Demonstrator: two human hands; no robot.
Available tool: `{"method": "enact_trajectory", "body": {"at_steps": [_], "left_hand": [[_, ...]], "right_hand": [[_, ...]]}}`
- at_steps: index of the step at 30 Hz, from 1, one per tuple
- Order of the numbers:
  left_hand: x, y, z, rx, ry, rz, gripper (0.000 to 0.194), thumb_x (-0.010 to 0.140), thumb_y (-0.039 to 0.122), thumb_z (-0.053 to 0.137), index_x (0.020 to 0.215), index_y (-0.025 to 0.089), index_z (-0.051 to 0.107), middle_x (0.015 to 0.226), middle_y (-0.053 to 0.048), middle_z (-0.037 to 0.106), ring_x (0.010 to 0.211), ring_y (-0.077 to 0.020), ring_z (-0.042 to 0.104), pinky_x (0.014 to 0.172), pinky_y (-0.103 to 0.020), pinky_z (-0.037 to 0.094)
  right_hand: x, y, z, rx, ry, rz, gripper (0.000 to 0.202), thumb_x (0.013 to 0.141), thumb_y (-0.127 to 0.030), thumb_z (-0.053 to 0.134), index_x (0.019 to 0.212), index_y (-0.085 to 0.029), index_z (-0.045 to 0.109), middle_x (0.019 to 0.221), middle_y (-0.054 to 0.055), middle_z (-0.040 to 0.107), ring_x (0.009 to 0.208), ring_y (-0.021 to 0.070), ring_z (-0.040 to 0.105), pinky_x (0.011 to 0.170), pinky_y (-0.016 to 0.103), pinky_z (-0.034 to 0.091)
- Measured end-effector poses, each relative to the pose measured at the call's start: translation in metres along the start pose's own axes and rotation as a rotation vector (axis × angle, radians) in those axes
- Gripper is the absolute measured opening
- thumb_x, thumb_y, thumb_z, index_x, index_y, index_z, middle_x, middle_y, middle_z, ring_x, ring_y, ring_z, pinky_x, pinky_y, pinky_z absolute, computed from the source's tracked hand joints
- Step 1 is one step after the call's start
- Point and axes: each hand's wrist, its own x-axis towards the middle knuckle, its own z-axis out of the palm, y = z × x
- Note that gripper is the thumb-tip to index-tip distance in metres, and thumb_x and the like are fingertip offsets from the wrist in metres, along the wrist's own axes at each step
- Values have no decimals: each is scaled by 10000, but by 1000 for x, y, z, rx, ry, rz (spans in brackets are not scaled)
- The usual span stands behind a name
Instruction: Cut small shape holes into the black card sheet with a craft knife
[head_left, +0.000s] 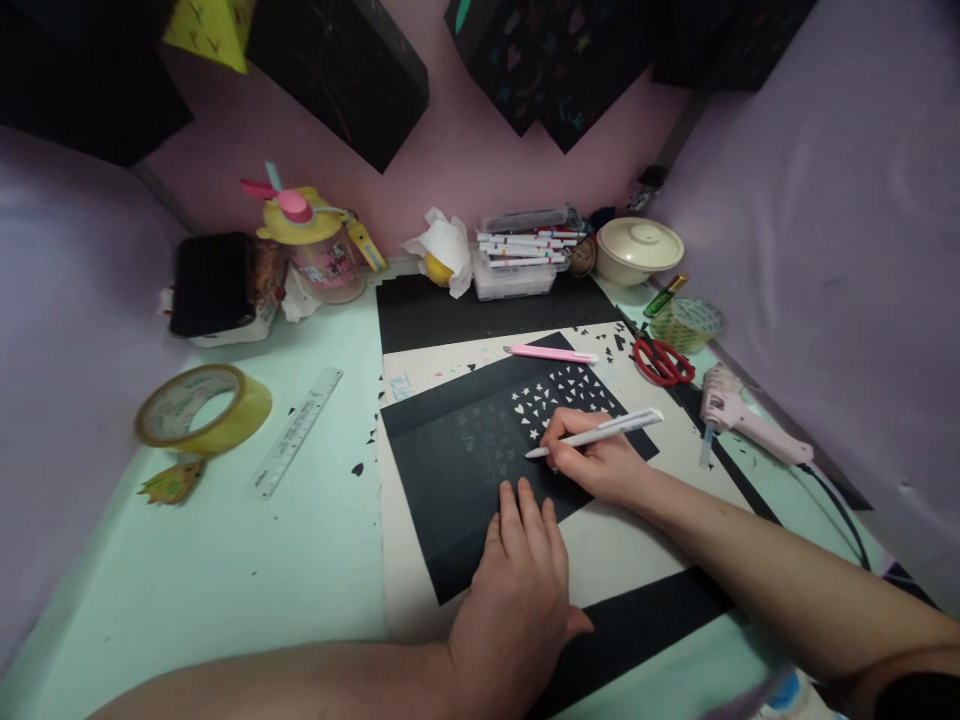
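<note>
A sheet of black paper (435, 480) lies at a slant over a larger white sheet (637, 555). Small hearts, stars and triangles are cut through its upper right part, and faint drawn outlines show near its middle. My right hand (592, 455) grips a white pen (607, 428), its tip at the black paper beside the cut-outs. Flat on the paper's lower edge rests my left hand (521, 560), fingers stretched out. Above the cut-outs lies a pink craft knife (551, 354).
Left are a tape roll (247, 410) and a clear ruler (296, 432). Red-handled scissors (664, 362) and a corded glue gun (750, 420) lie right. Along the back stand a yellow-lidded jug (322, 265), a box of pens (517, 280) and a cream lidded bowl (637, 250). Black boxes (337, 80) hang above.
</note>
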Motion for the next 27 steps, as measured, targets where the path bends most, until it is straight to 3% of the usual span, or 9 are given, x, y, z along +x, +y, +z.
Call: {"method": "enact_trajectory", "body": {"at_steps": [16,27], "left_hand": [[1,0,1,-11,1,-1,919,637,744,593,1240,50,580,1283,-281,515,1198,-391,506,866,-377,528],[0,1,-1,-16,-47,0,920,653,742,579,1264,55,559,1308,-279,494,1217,-390,488,880,-381,521]], "right_hand": [[1,-3,0,-72,4,18,116,810,-140,508,754,-190,596,662,-1,627,577,127,555,545,239,419],[1,-1,1,-35,53,-28,162,771,-97,482,644,-192,513,605,-18,548,545,115,496,524,238,379]]}}
